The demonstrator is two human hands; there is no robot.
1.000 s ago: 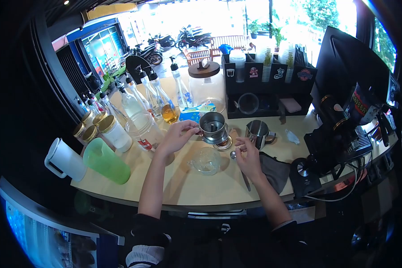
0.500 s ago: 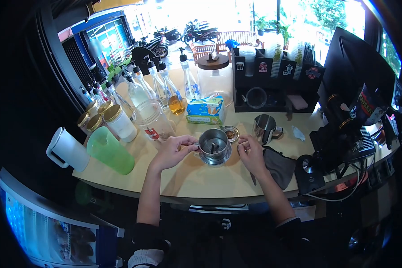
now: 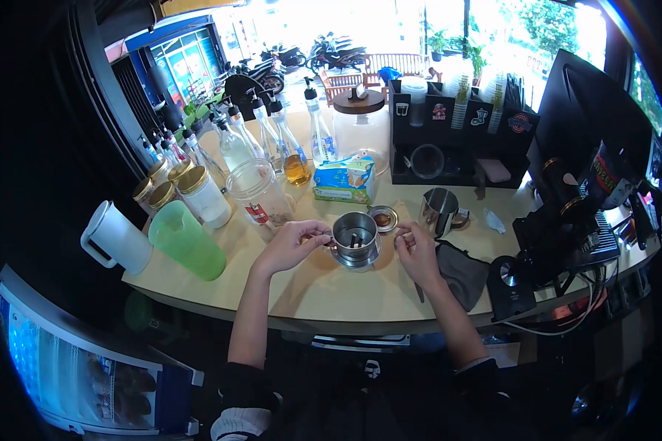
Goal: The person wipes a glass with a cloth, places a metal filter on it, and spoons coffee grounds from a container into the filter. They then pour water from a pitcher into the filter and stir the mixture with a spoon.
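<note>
A metal drip coffee filter (image 3: 355, 239) with a post in its middle sits on a clear glass, most of which is hidden beneath it. My left hand (image 3: 296, 246) pinches the filter's small handle at its left side. My right hand (image 3: 417, 255) hovers just right of the filter, apart from it, fingers loosely curled with nothing visible in them. A small round metal lid (image 3: 382, 219) with something brown in it lies behind the filter. Below my right hand the end of a thin dark handle (image 3: 420, 292) shows beside a grey cloth (image 3: 463, 275).
A steel pitcher (image 3: 439, 211) stands behind the right hand. To the left are a green jug (image 3: 188, 241), a white jug (image 3: 116, 237) and a clear plastic jar (image 3: 254, 192). A tissue pack (image 3: 344, 180), pump bottles and a black cup rack (image 3: 459, 140) line the back.
The view has shifted slightly, so everything sits a little further right. My left hand keeps its pinch on the filter's handle; my right hand stays beside it.
</note>
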